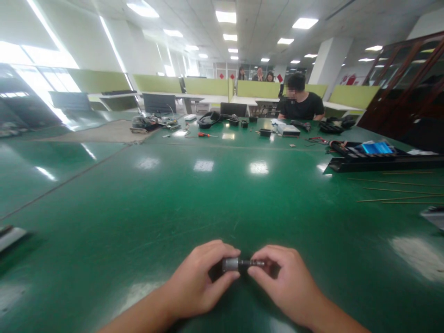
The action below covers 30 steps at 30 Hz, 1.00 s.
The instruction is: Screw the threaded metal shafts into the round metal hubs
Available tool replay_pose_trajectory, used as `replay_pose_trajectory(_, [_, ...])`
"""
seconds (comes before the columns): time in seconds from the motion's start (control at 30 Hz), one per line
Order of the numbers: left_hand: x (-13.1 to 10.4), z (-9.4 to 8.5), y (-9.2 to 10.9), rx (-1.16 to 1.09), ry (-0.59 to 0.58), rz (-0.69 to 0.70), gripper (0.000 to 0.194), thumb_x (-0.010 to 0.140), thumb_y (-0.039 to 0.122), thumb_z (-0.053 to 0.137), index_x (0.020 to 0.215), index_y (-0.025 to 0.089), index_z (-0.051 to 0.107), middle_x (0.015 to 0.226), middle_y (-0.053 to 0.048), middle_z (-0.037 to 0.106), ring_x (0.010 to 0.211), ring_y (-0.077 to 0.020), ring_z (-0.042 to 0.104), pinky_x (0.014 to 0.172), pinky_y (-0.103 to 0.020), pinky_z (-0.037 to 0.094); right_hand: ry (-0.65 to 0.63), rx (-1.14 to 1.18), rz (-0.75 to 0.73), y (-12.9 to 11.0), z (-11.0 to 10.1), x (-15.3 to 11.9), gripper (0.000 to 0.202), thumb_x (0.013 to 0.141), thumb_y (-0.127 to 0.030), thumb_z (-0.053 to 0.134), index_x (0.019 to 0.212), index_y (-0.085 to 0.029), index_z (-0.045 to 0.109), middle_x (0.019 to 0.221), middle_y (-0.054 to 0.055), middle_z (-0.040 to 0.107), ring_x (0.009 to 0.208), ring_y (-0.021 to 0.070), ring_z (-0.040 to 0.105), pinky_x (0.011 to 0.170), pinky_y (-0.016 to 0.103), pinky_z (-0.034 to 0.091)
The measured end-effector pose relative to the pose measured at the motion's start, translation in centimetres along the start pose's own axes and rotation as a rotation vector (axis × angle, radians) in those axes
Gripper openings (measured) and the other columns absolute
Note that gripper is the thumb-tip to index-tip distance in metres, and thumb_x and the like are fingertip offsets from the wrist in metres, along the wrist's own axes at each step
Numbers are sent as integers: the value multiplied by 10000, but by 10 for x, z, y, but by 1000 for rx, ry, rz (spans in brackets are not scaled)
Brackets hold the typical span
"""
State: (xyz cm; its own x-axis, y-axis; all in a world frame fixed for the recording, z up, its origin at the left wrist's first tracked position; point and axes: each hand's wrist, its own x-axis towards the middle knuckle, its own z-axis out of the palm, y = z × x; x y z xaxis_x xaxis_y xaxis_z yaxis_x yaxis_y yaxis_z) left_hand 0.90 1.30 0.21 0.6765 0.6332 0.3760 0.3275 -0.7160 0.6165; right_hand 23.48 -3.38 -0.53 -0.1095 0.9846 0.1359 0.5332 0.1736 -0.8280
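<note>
Low in the middle of the head view is a small part with a grey cylinder (231, 264) at its left end and a thin, dark, stepped shaft (245, 263) pointing right. Its exact kind cannot be made out. My left hand (204, 275) is closed around the grey cylinder, thumb below and fingers above. The thumb and fingertips of my right hand (286, 277) close on the shaft near its shiny tip. The part lies level between both hands, over the green table top (215, 208). My fingers hide some of both ends.
Across the table are an orange screwdriver (204, 134), a white-topped box (288, 130) and black cables (210, 119). To the right are a black tray (374, 163) and several thin rods (398, 189). A person (301, 104) in black sits opposite; others are farther back.
</note>
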Motion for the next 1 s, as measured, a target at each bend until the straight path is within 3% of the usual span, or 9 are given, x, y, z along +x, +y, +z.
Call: replay_pose_trajectory(1.0, [0, -2, -1, 14, 20, -17, 240, 902, 202, 629, 1141, 198, 640, 972, -64, 704, 850, -181, 656, 772, -288, 526, 31, 11, 64, -3, -3, -1, 72, 811, -197, 668, 777, -192, 732, 648, -9, 658, 598, 152, 597, 565, 231, 425])
